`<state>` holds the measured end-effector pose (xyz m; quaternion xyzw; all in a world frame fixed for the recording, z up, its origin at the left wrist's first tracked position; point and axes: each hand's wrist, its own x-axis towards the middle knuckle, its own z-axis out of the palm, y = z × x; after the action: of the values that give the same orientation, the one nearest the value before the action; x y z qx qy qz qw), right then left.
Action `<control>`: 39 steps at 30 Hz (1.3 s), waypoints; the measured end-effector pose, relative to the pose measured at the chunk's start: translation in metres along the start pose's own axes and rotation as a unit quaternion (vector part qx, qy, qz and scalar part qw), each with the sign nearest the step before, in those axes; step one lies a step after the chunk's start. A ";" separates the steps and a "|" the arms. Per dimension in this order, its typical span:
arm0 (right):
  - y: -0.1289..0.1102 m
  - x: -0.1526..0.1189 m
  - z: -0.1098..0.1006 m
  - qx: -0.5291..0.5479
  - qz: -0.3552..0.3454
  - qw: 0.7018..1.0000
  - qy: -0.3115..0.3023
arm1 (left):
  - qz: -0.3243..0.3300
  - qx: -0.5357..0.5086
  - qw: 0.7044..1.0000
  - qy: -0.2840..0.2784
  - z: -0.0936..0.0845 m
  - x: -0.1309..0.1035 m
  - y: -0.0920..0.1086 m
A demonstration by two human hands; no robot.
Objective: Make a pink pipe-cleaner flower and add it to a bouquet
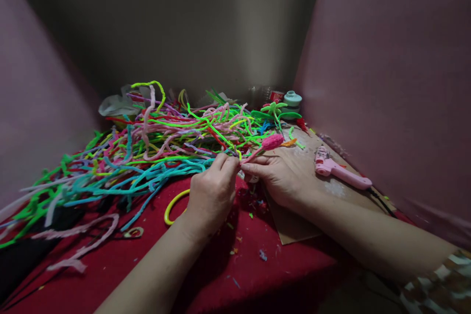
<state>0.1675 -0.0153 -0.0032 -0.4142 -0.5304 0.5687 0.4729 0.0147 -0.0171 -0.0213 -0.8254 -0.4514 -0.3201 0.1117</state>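
My two hands meet near the middle of the view, in front of a large heap of coloured pipe cleaners (pixel 169 132). Between the fingertips of my right hand (pixel 277 176) is the thin stem of a pink pipe-cleaner bud (pixel 273 142), which points up to the right. My left hand (pixel 217 186) is closed, its fingertips pinched at the lower end of that stem; what exactly they grip is too small to make out. A yellow ring (pixel 169 211) lies just left of my left wrist, partly hidden behind it.
A pink glue gun (pixel 342 174) with a dark cord lies on a brown board (pixel 305 157) at the right. Behind are a pale green bottle (pixel 292 99), a green pipe-cleaner flower (pixel 274 109) and a plastic bag (pixel 117 105). Scraps dot the red cloth (pixel 147 265).
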 end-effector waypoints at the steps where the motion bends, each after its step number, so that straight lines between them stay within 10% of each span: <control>1: 0.001 0.000 0.000 0.010 -0.004 1.000 -0.009 | 0.001 -0.010 1.000 0.010 0.000 0.000 -0.001; 12: 0.014 0.006 -0.003 0.076 -0.015 0.995 -0.057 | -0.150 -0.220 0.964 0.022 -0.005 0.007 0.004; 20: -0.007 -0.003 0.002 0.011 -0.004 1.000 -0.028 | -0.402 -0.579 0.697 -0.132 -0.014 0.011 0.007; 25: 0.007 0.000 -0.001 0.034 -0.035 0.997 -0.061 | -0.408 -0.643 0.620 -0.191 -0.015 0.013 -0.002; 30: 0.007 0.002 -0.001 -0.016 -0.049 0.998 -0.022 | -0.387 -0.597 0.674 -0.195 -0.016 0.013 0.000; 39: 0.006 0.004 0.000 0.034 -0.034 0.999 0.021 | -0.239 -0.348 0.903 -0.081 -0.006 0.012 0.004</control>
<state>0.1659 -0.0118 -0.0089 -0.3917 -0.5139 0.5614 0.5171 0.0200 -0.0141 -0.0090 -0.7018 -0.5027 -0.4061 -0.2998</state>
